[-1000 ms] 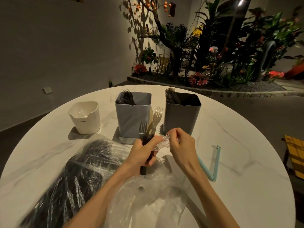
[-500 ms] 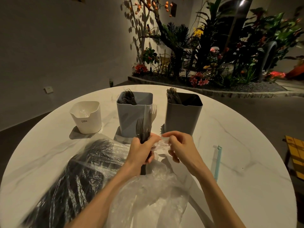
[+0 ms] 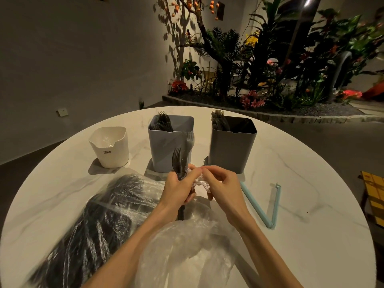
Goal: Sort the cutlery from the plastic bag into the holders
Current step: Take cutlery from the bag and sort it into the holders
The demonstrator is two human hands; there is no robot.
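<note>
My left hand (image 3: 179, 189) grips a bunch of forks (image 3: 180, 154) upright, dark and pale tines pointing up in front of the blue-grey holder (image 3: 169, 145). My right hand (image 3: 220, 183) pinches a clear plastic piece (image 3: 197, 179) where the two hands meet. Black forks stand in the blue-grey holder; the dark grey holder (image 3: 231, 145) has dark cutlery in its back left corner. A white holder (image 3: 109, 146) at the left contains a clear piece. The plastic bag (image 3: 99, 221), full of dark cutlery, lies at the front left under my arms.
A light blue bag clip (image 3: 264, 206) lies open on the round marble table (image 3: 301, 183) to the right of my right hand. Crumpled clear plastic (image 3: 187, 254) covers the table's near edge. A planter bed with plants is behind the table.
Both hands have stayed in front of the holders, working at the clear piece. The bundle's tines have turned more upright. My right hand's fingers have shifted closer onto the clear piece.
</note>
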